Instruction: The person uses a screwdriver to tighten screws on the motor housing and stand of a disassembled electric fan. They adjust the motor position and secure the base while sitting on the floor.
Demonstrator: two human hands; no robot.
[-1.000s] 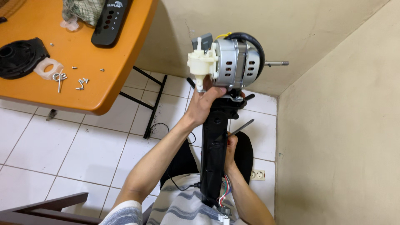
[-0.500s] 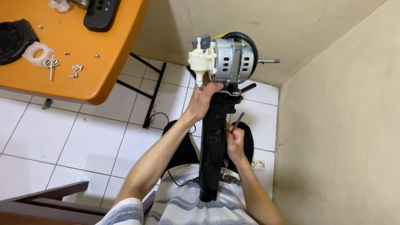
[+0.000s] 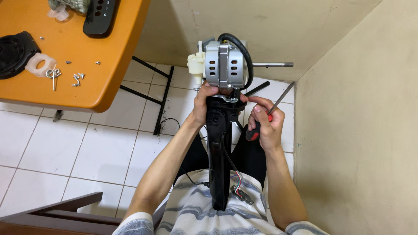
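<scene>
The orange table (image 3: 109, 82) has slid back into fuller view as the head tilted. The black fan neck (image 3: 217, 148) stands upright on the person's lap, grey motor (image 3: 224, 65) on top. The left hand (image 3: 204, 102) remains wrapped around the neck's top. The right hand (image 3: 265, 124), lower a second ago, now lifts the clenched screwdriver (image 3: 272, 106) toward the motor mount, fingertip touching it.

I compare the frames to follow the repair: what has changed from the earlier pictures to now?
The right hand rose from low on the black fan neck to just under the motor, holding a screwdriver. The left hand still grips the neck below the motor.
</scene>
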